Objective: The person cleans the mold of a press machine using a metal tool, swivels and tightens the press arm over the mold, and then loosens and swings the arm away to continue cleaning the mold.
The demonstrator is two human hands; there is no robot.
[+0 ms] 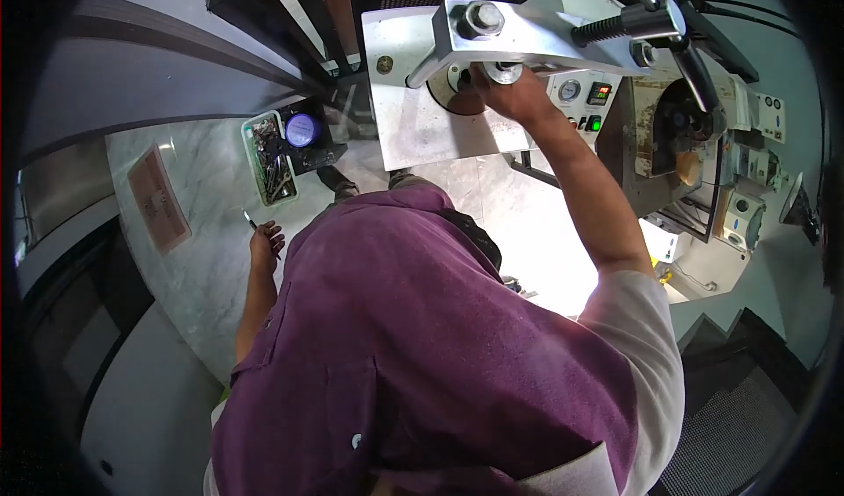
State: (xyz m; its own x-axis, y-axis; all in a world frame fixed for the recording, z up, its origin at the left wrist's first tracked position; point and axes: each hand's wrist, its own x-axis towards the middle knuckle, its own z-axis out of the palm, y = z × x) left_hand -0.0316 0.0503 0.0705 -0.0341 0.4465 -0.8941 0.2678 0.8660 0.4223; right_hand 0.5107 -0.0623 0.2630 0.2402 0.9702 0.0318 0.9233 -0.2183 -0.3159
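Tray of small items beside blue container; pinkish sheet on marbled floor.

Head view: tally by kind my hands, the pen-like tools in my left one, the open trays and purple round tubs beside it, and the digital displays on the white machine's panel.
Hands: 2 (left hand, right hand)
Pen-like tool: 1
Open tray: 1
Purple round tub: 1
Digital display: 1
Total: 6
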